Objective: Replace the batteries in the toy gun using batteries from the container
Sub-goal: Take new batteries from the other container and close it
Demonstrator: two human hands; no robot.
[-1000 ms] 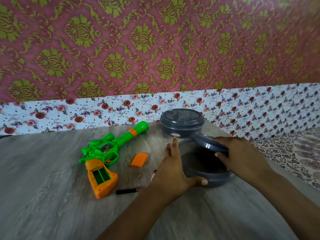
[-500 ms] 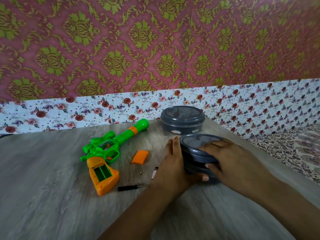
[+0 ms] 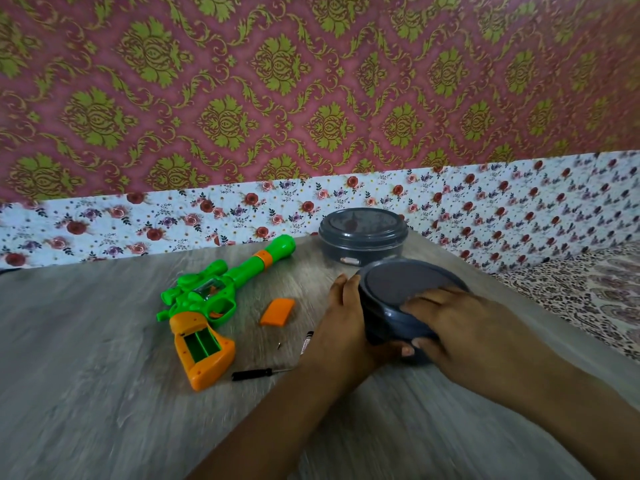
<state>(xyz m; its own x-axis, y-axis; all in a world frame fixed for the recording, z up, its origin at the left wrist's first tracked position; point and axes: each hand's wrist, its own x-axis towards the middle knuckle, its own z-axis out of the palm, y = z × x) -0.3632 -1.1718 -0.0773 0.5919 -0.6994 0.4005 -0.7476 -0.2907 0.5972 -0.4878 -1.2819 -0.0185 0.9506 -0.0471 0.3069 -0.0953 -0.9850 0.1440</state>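
Observation:
A green and orange toy gun [image 3: 207, 306] lies on the wooden table [image 3: 86, 393], its handle's battery compartment open and showing green inside. Its orange cover [image 3: 277, 311] lies loose to the right. A small black screwdriver [image 3: 256, 373], a tiny screw [image 3: 279, 346] and a battery [image 3: 306, 342] half hidden by my wrist lie close by. My left hand [image 3: 341, 327] grips the side of the near grey round container [image 3: 391, 320]. My right hand [image 3: 460, 327] presses flat on its lid [image 3: 398, 284], which sits on the container.
A second grey round container [image 3: 363, 237] with its lid on stands behind the near one, against the floral wall strip. The table's right edge [image 3: 554, 327] runs diagonally, with patterned fabric [image 3: 595, 299] beyond it.
The lid was tilted open over the near container a second ago; my right hand has brought it down flat onto the container. My left hand has stayed on the container's side.

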